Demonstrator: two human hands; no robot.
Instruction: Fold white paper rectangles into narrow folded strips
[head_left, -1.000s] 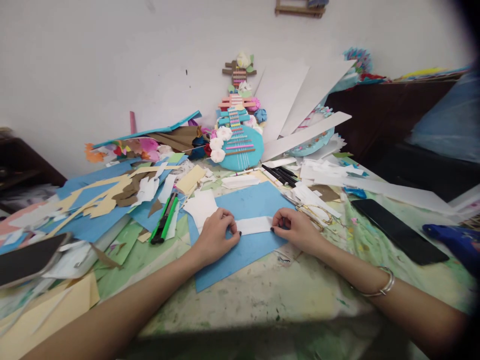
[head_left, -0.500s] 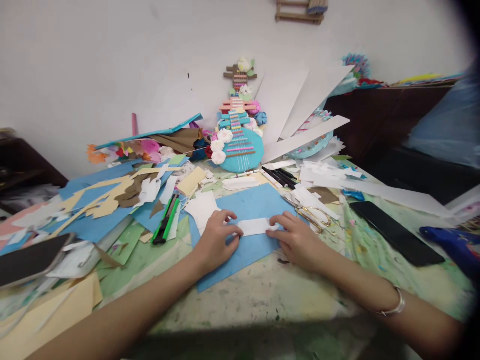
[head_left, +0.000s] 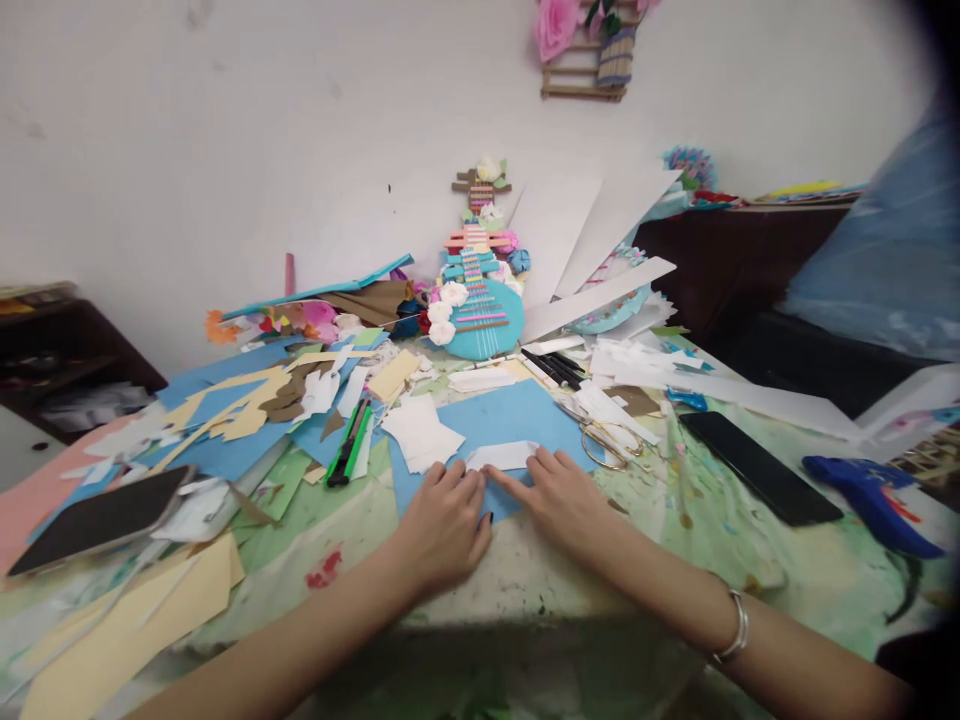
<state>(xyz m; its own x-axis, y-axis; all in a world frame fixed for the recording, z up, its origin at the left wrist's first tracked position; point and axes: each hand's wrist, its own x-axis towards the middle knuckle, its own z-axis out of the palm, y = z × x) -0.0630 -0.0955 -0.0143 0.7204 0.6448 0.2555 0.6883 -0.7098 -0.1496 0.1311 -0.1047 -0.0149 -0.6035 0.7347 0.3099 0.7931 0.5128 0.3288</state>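
A small white paper strip (head_left: 504,456) lies on a blue sheet (head_left: 517,405). My left hand (head_left: 446,520) rests at the strip's left end, fingers close together and pressing down on it. From the right, my right hand (head_left: 562,495) presses on the strip's near edge, its index finger stretched left towards my left fingertips. White paper pieces (head_left: 422,432) lie just beyond my left hand. Gold-handled scissors (head_left: 611,443) lie beyond my right hand.
A green cutter (head_left: 350,445) and a dark phone (head_left: 101,520) are on the left. Another phone (head_left: 761,467) and a blue glue gun (head_left: 870,500) lie right. Black pens (head_left: 559,365) and a turquoise paper instrument (head_left: 486,325) stand behind.
My hands have moved from pinching the strip's two ends to pressing on its near side, closer together. The view has tilted up slightly.
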